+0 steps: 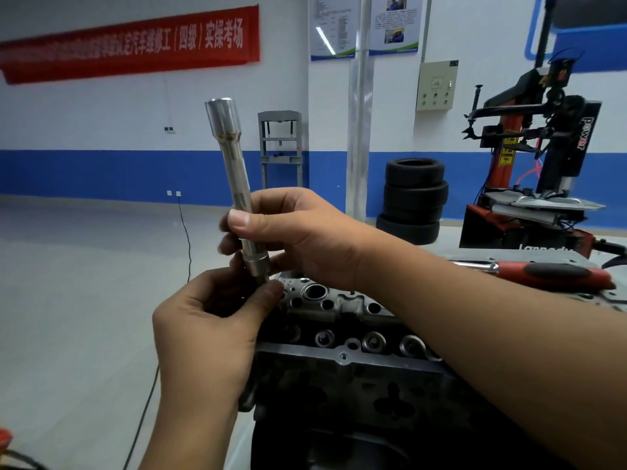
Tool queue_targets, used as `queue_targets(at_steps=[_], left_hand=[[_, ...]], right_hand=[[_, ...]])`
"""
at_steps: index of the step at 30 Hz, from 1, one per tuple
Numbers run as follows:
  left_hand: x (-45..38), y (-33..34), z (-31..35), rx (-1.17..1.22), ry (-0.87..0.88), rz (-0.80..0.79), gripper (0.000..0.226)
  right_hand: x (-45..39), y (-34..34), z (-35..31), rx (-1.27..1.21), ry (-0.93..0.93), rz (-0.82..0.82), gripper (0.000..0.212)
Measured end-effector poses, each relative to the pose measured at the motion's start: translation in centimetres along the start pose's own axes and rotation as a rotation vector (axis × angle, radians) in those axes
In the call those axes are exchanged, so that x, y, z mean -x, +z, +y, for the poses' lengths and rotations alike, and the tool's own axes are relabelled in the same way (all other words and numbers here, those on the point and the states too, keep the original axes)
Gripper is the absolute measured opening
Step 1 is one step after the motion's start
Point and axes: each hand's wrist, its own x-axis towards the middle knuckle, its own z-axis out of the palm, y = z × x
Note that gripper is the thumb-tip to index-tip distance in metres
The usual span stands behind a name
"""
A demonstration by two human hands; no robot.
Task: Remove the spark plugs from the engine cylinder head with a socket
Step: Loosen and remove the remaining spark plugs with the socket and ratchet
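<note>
From the head view, the right hand (298,239) is gripping a long metal socket (234,184) around its lower half, thumb lying along the front of the shaft and fingers curling behind it. The socket is standing nearly upright, tilting a little to the left, its wider open end pointing up toward the wall. The left hand (210,320) is coming up from below and pinching the narrow bottom end of the socket between thumb and fingertips — what exactly sits between those fingers is hidden by the hand. Both hands are holding the tool in the air just above the near-left corner of the cylinder head (346,337).

The cylinder head is lying on the bench below the arms, its top showing a round open well (316,292) just right of the left thumb, and a row of round valve springs (373,342) along the near edge. Whether a spark plug is sitting in that well I cannot tell.

Behind the right forearm, a ratchet (549,273) with a red and black handle is resting on the bench. Farther back, a stack of tyres (412,200) is standing against the blue-and-white wall, with a tyre machine (529,164) to its right — and a red banner (132,45) is hanging high on the left.
</note>
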Motion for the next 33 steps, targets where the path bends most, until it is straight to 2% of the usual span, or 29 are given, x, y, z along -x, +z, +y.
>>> queue_targets(at_steps=[2,6,10,12,14,18,20,21,23,26,28,30,33], left_hand=[[0.06,-0.14,0.06,0.003,0.013,-0.006,0.026],[0.07,-0.26,0.2,-0.021,0.0,-0.128,0.016],[-0.26,-0.39,-0.34,-0.1,-0.008,-0.072,0.048],[-0.25,-0.17,-0.35,-0.089,-0.003,-0.025,0.042],[-0.14,-0.07,-0.14,-0.028,0.002,-0.001,0.026],[-0.04,-0.31,-0.01,0.001,-0.013,-0.1,0.017],[-0.1,-0.43,-0.13,-0.033,-0.022,-0.132,0.032],[-0.14,-0.48,-0.16,-0.056,-0.024,-0.112,0.042],[-0.25,-0.49,-0.41,-0.085,-0.02,-0.059,0.048],[-0.14,-0.17,-0.29,-0.044,-0.003,-0.012,0.03],[-0.06,-0.17,-0.05,-0.003,-0.012,-0.037,0.019],[-0.08,-0.2,0.03,0.028,-0.013,-0.088,0.018],[-0.12,-0.32,-0.05,-0.015,-0.032,-0.129,0.043]], right_hand=[[0.03,-0.05,0.08,0.003,-0.016,0.004,0.005],[0.02,-0.09,0.1,-0.007,-0.028,0.025,0.01],[0.0,-0.12,-0.06,-0.009,-0.007,0.009,0.01],[0.01,-0.1,-0.09,-0.01,0.007,-0.001,0.013],[0.04,-0.02,-0.05,0.003,0.001,0.004,0.009],[0.03,-0.06,0.14,-0.018,-0.024,0.036,0.008],[0.01,-0.13,0.1,-0.021,-0.019,0.031,0.008],[0.0,-0.16,0.06,-0.021,-0.016,0.022,0.007],[-0.04,-0.1,-0.02,-0.029,-0.002,0.002,0.009],[-0.11,-0.04,0.08,-0.015,0.003,0.007,0.013],[-0.11,-0.08,0.18,-0.012,-0.017,0.029,0.009],[-0.12,-0.15,0.24,-0.02,-0.03,0.047,0.01],[-0.14,-0.27,0.19,-0.021,-0.029,0.037,0.009]])
